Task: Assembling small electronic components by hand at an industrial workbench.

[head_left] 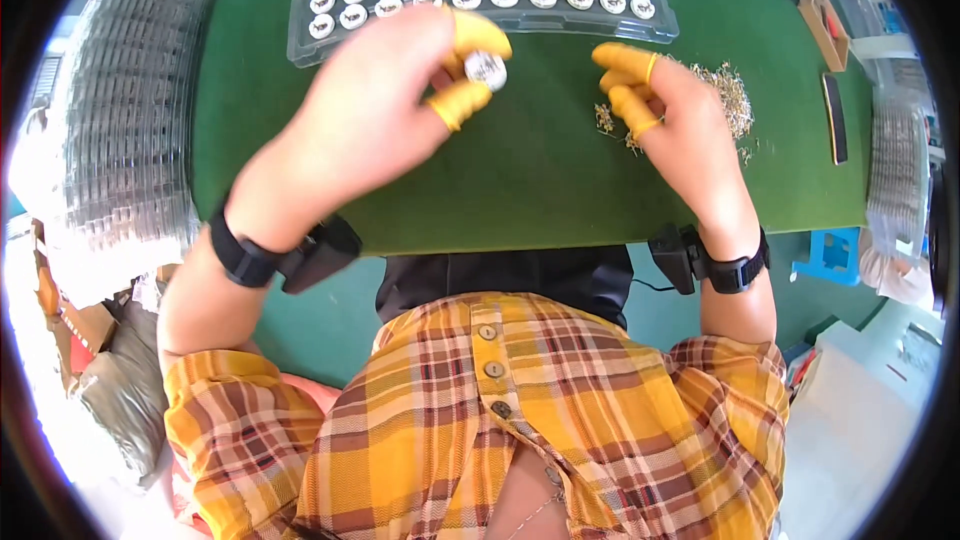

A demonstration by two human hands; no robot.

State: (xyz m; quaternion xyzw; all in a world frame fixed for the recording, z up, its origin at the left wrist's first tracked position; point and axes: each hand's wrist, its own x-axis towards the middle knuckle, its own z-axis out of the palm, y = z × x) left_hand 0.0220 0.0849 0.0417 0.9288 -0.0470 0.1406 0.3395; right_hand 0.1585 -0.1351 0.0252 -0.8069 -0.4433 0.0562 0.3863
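A small round silver part (485,69) was pinched between the yellow-cotted fingertips of the left hand (375,100), just before the clear tray (300,35); tiny metal pins (725,90) were pinched at by the right hand (675,120); through slick cots, the part could probably be dropped.

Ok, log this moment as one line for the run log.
left hand: pinching small round part | right hand: fingertips at loose metal bits | parts tray: behind, on green mat
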